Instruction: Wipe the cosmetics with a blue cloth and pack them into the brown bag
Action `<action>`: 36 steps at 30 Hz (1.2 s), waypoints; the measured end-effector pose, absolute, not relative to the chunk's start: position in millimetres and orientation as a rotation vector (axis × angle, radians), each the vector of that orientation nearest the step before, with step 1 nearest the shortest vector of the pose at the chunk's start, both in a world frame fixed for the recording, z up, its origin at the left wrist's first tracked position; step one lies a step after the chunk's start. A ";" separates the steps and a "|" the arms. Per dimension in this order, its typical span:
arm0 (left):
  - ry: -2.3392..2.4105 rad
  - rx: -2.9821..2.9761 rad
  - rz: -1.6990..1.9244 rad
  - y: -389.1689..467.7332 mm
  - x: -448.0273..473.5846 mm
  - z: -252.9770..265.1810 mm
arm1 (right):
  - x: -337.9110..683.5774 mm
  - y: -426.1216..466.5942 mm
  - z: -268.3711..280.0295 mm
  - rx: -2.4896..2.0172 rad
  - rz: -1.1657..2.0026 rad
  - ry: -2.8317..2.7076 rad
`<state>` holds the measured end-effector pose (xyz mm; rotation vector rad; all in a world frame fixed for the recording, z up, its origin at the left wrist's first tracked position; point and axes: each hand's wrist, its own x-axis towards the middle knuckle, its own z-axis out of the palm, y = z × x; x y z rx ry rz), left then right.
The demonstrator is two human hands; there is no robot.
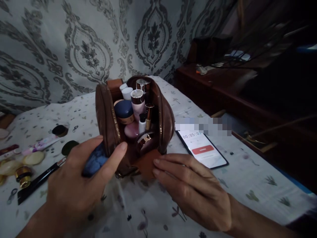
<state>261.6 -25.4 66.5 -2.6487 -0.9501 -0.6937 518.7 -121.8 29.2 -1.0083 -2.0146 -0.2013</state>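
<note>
A brown makeup bag (104,114) stands unzipped on the cloth. Inside are a navy-lidded jar (123,109), a pink bottle with a shiny cap (138,105), white caps (127,93), a gold tube (148,116), a pink round item (131,131) and a compact with a shiny band (146,141). My left hand (71,181) grips the bag's near left edge, thumb at the opening and fingers outside. A blue marbled item (95,162) shows between thumb and forefinger. With its fingers pinched, my right hand (190,185) holds the tan leather tab (147,163) at the bag's near end.
A phone (204,147) showing a timer lies right of the bag. To the left lie a black pen-like item (41,180), a gold-capped item (23,177), a dark brush head (59,130) and other cosmetics. Dark wooden furniture (198,82) borders the right side; a patterned curtain (119,43) hangs behind.
</note>
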 end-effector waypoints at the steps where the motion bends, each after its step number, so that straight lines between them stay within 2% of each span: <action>1: -0.912 -2.629 -0.675 -26.1 264.5 67.8 | 518.0 -121.8 33.1 -1.026 -0.196 -2.015; 7: -0.619 -2.484 -0.673 -32.0 263.7 70.9 | 505.3 -118.3 49.9 -1.118 -0.289 -1.994; 18: -0.723 -2.546 -0.451 -43.5 191.3 41.9 | 462.8 -119.4 56.8 -1.039 -0.385 -1.999; 21: -0.884 -2.507 -0.434 -34.8 167.4 37.4 | 444.2 -117.3 55.6 -0.970 -0.298 -2.046; 28: -1.601 -2.326 -0.333 -9.1 131.3 35.2 | 389.3 -101.8 37.0 -0.896 0.027 -2.185; 36: -1.737 -2.440 -0.050 -10.9 124.4 37.0 | 349.4 -74.0 0.6 -0.922 0.555 -1.958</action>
